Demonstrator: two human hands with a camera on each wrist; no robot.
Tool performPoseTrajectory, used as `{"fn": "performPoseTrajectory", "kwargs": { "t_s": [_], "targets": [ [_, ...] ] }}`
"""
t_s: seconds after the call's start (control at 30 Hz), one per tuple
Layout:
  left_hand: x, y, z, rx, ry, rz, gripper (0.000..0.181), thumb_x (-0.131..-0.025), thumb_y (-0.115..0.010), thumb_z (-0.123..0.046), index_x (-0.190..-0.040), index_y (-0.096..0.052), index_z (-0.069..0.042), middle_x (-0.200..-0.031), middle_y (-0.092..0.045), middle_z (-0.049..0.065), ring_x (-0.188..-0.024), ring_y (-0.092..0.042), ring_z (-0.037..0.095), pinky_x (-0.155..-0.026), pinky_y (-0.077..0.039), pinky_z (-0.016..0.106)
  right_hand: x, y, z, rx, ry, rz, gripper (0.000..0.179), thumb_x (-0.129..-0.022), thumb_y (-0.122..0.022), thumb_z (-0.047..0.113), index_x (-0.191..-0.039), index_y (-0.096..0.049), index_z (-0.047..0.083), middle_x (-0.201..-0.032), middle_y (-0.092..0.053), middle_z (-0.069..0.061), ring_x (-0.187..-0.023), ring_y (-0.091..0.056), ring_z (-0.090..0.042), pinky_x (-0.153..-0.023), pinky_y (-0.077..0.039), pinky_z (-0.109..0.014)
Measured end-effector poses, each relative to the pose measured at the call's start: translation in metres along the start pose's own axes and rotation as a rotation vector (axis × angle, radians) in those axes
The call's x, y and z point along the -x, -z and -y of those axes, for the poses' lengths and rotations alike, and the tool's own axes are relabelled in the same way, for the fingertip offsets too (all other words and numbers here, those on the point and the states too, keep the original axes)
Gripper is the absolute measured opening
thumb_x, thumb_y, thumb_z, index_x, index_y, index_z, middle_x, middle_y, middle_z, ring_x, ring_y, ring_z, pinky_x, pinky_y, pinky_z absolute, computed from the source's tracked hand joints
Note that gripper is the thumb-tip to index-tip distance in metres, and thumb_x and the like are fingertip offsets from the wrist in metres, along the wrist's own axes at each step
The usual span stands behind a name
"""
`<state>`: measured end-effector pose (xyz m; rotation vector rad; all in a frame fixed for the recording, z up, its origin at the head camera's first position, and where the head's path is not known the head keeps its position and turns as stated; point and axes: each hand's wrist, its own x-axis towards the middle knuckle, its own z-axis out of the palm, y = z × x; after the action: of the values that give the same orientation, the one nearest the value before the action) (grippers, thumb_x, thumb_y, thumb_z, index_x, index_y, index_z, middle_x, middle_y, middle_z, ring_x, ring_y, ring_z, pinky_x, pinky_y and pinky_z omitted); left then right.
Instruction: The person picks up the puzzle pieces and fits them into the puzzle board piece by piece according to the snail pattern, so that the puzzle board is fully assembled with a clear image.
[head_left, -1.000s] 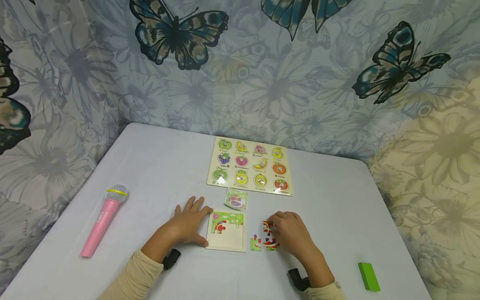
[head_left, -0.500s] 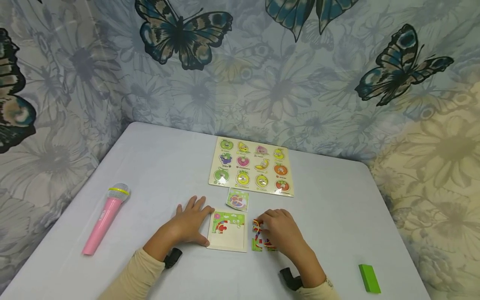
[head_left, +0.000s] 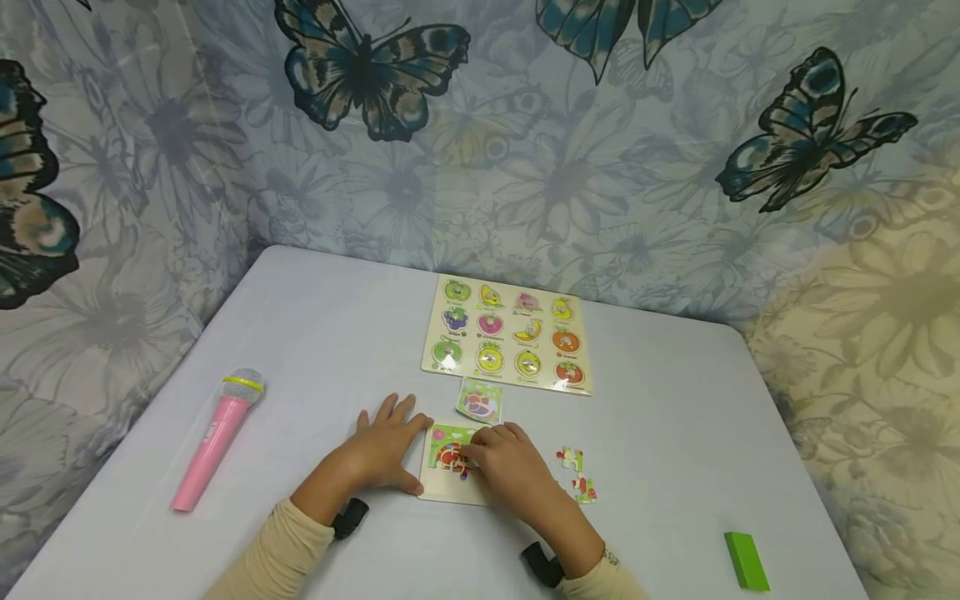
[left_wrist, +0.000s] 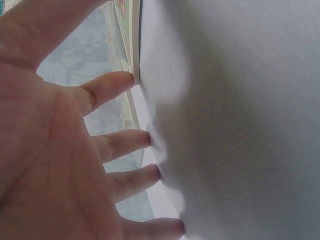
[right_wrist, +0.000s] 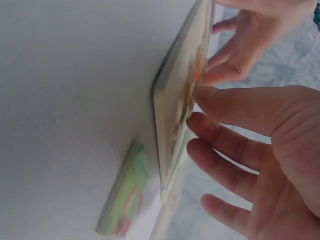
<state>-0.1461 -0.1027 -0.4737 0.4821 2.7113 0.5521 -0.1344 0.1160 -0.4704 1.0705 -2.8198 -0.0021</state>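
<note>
My left hand (head_left: 381,448) is spread at the left side of a square jigsaw board (head_left: 457,493); its thumb and index finger touch the edge. The left wrist view shows its fingers (left_wrist: 114,89) extended, fingertips at the table and board. My right hand (head_left: 517,471) is over the board, pinching a red and yellow puzzle piece (head_left: 463,475) against the picture. Its thumb and fingers (right_wrist: 235,105) partly cover that piece. Green and red pieces fill the upper left of the board. My right hand hides the board's right side.
Loose puzzle pieces (head_left: 571,458) lie to the right; a green one (right_wrist: 127,192) is beside the board. Behind are a small picture card (head_left: 480,401) and a fruit board (head_left: 508,333). A pink toy microphone (head_left: 217,442) lies left, a green block (head_left: 747,562) right.
My right hand has slid left from the loose pieces onto the jigsaw board, carrying a puzzle piece. Other loose pieces at the right now show. My left hand stays at the board's edge.
</note>
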Motion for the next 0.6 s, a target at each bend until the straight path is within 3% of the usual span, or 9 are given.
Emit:
{"fn": "performPoseTrajectory", "kwargs": {
  "t_s": [0.27,0.6],
  "targets": [
    [-0.0016,0.0012,-0.0020,-0.015,-0.008,0.002,0.090,-0.061,-0.090,-0.042,-0.137,-0.050,-0.016,-0.157,-0.025,0.021,-0.145,-0.014,0.046,-0.102,-0.019,0.076,-0.0010,-0.0044,0.0027,0.032,-0.010,-0.037,0.025,-0.083,-0.076,0.021,-0.108,-0.076,0.021,-0.095,-0.067,0.005,-0.094,-0.062,-0.016,-0.097,-0.046,-0.039],
    [0.0002,0.0006,-0.0024,0.000,-0.004,-0.002,0.088,-0.060,-0.091,-0.040,-0.136,-0.051,-0.015,-0.156,-0.026,0.021,-0.145,-0.015,0.046,-0.102,-0.019,0.077,0.0013,-0.0019,0.0020,-0.001,-0.031,0.006,0.026,-0.083,-0.076,0.023,-0.109,-0.075,0.022,-0.101,-0.069,0.005,-0.099,-0.062,-0.017,-0.099,-0.045,-0.042]
  ]
}}
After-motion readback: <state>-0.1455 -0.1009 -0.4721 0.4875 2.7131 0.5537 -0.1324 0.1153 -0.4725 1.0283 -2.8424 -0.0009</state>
